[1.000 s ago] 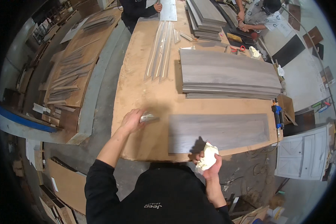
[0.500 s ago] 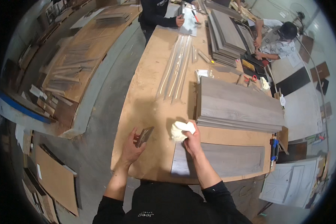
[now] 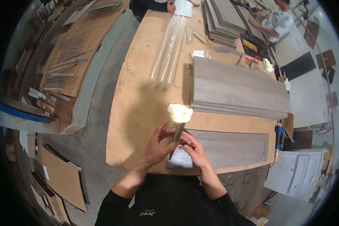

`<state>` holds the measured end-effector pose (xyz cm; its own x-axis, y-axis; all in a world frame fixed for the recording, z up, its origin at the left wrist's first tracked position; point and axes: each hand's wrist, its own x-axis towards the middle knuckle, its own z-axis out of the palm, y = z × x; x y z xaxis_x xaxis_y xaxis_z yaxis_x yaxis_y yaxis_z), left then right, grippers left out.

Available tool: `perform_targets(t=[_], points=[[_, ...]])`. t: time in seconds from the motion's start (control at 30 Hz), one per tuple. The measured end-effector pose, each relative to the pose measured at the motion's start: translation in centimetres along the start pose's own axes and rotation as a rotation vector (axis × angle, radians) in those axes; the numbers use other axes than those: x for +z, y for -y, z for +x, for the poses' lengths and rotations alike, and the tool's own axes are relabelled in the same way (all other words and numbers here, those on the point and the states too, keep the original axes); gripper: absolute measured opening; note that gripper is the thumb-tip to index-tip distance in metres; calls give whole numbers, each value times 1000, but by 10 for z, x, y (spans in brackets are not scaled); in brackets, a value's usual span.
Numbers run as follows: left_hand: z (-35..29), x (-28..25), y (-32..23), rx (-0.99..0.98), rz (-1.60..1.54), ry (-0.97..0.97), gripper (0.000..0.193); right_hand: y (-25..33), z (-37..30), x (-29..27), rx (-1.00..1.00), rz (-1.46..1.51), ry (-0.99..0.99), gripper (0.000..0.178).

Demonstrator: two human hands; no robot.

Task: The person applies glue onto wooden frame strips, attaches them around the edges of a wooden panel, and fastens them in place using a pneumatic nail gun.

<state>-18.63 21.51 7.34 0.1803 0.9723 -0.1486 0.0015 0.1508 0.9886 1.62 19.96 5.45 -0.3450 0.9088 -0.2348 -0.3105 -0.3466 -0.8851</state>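
Note:
My left hand (image 3: 157, 147) is closed around a small brown wooden block (image 3: 179, 132), tilted upright in front of me. My right hand (image 3: 194, 151) meets it from the other side, its fingers curled against the block. Just past the fingertips is a crumpled off-white wad, likely cloth (image 3: 179, 113); whether it lies on the table or touches the block, I cannot tell. Below both hands lies a long grey framed panel (image 3: 229, 147), its left end bright with glare and partly hidden by my hands.
A stack of grey boards (image 3: 237, 84) sits beyond the panel on the table (image 3: 130, 113). Narrow strips (image 3: 168, 52) with pale lines lie further off. Red-handled scissors (image 3: 256, 59) and a blue clamp (image 3: 279, 135) are at the right. Co-workers' hands (image 3: 171, 6) show at the far end.
My hands have come together; the right has left the wad and joined the left at the block. The block is now upright. The view has shifted, and the person at right has moved.

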Motion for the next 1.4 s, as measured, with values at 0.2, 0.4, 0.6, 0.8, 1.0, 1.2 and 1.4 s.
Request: perform_targets(t=[0.2, 0.4, 0.6, 0.8, 1.0, 1.2, 1.4], points=[[-10, 71, 3, -86, -326, 17, 82, 2, -43, -36, 56, -397, -59, 55], [-38, 107, 13, -30, -59, -274, 77, 6, -74, -57, -372, -1025, -352, 59], [-54, 177, 33, -71, -360, -524, 52, -1, -71, -53, -822, -1382, -415, 53], [-62, 168, 26, 1, -669, -642, 47, -3, -86, -43, -921, -1344, -242, 54], [-71, 116, 13, -249, 245, -600, 70, -4, -75, -75, -697, -1315, -116, 53], [-61, 99, 44, -193, 864, -538, 63, -22, -6, -118, -456, -1426, -22, 50], [-47, 107, 53, -337, 975, -504, 65, -32, 39, -128, -330, -1460, 155, 49]])
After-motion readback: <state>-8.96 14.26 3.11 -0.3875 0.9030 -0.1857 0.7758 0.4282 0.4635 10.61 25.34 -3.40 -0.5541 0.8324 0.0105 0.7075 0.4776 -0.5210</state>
